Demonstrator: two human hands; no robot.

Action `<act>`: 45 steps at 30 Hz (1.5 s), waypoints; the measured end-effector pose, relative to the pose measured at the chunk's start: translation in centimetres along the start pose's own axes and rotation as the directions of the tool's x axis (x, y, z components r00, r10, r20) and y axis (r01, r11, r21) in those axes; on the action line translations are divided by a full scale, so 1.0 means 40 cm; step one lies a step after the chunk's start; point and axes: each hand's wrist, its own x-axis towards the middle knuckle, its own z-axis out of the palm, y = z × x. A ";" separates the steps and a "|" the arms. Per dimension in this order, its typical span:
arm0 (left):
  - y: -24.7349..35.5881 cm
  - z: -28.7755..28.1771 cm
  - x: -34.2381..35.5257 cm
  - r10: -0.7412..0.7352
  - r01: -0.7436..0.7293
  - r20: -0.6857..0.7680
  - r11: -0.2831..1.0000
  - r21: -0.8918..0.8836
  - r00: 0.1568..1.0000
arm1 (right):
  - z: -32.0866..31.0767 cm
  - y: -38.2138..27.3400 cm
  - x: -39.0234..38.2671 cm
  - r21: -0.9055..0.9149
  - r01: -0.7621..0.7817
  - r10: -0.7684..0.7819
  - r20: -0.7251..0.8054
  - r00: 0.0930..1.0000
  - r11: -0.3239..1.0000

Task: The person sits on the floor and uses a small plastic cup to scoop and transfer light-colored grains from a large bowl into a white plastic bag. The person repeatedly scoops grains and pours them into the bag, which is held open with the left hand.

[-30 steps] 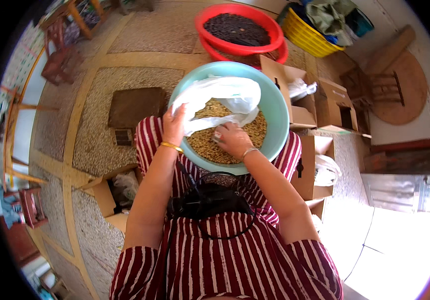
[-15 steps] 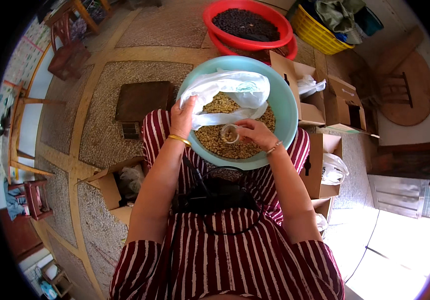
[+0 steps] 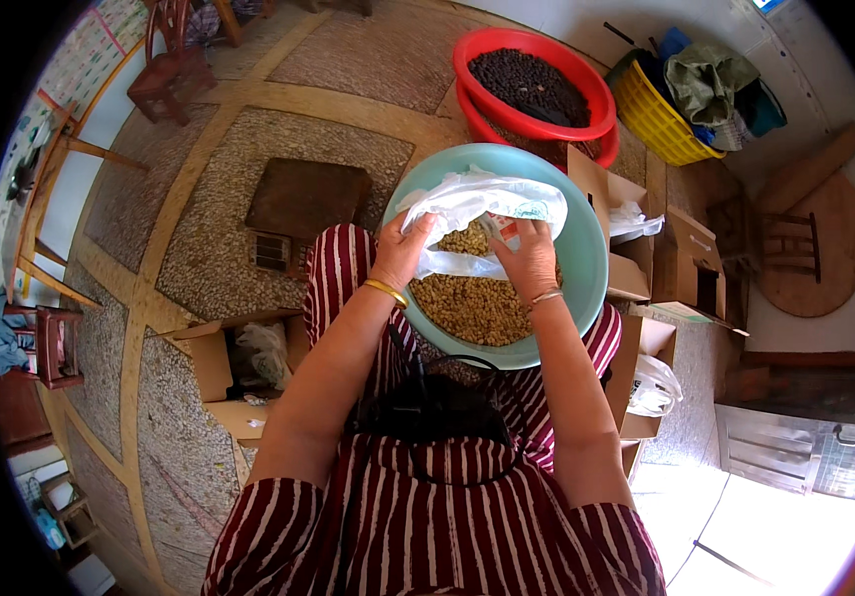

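A: What's on the far left?
B: A box [image 3: 214, 370] with plastic stuffed in it, then a dark stand [image 3: 310, 197]. Both are set off to the side, maybe so the legs aren't crowded.
A: And the left hand [image 3: 397, 253]?
B: The bag [image 3: 459, 201] is gripped by its edge between thumb and fingers — probably so the mouth is held open. It's held over the grain [image 3: 474, 306], inside the rim of the basin [image 3: 588, 260], which is placed at the knees, likely for easy reach.
A: Right hand [image 3: 533, 263]?
B: Thumb and fingers are closed around a small cup [image 3: 505, 231], by the look of it — the fingertips are partly hidden at the bag's mouth.
A: Further right?
B: More boxes [image 3: 628, 276], lined up beside the basin, perhaps to be within reach.
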 end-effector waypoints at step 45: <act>0.011 -0.006 -0.016 -0.009 0.009 0.011 1.000 0.020 1.000 | -0.038 0.100 -0.121 0.590 -0.700 0.212 0.684 0.698 0.403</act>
